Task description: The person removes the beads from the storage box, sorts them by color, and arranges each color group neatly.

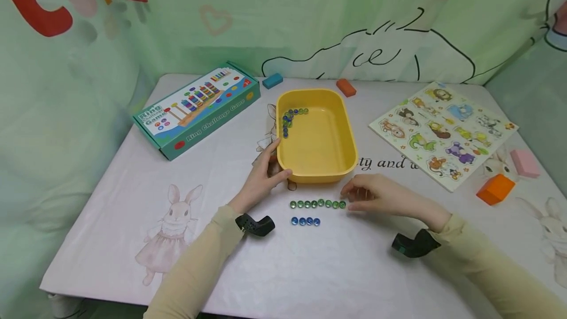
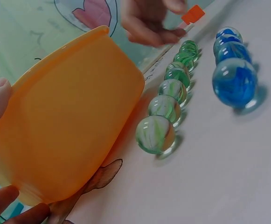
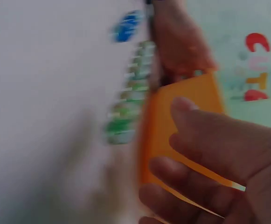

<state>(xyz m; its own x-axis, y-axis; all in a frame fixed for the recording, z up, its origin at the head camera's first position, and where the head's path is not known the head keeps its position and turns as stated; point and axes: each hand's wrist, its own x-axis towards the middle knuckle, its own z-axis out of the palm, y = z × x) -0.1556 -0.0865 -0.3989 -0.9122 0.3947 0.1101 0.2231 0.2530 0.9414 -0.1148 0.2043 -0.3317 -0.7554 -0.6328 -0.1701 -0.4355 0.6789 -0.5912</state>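
Observation:
My left hand (image 1: 260,177) grips the near left corner of a yellow plastic bin (image 1: 316,179), thumb at the rim and fingers along the outer side. Blue and green marbles (image 1: 288,121) lie inside along the bin's left wall and upper left. In front of the bin runs a row of several green marbles (image 2: 156,134), with a shorter row of blue marbles (image 2: 235,83) nearer the front edge. Beside the right end of the green row, my right hand (image 1: 376,195) hovers with loosely bent fingers. Nothing shows between its fingertips in the right wrist view, which is blurred.
A ring game box (image 1: 199,112) lies at the back left. Blue (image 1: 272,80) and orange-red (image 1: 346,87) blocks sit behind the bin. On the right are an animal puzzle board (image 1: 443,132), an orange block (image 1: 496,189) and a pink block (image 1: 525,163).

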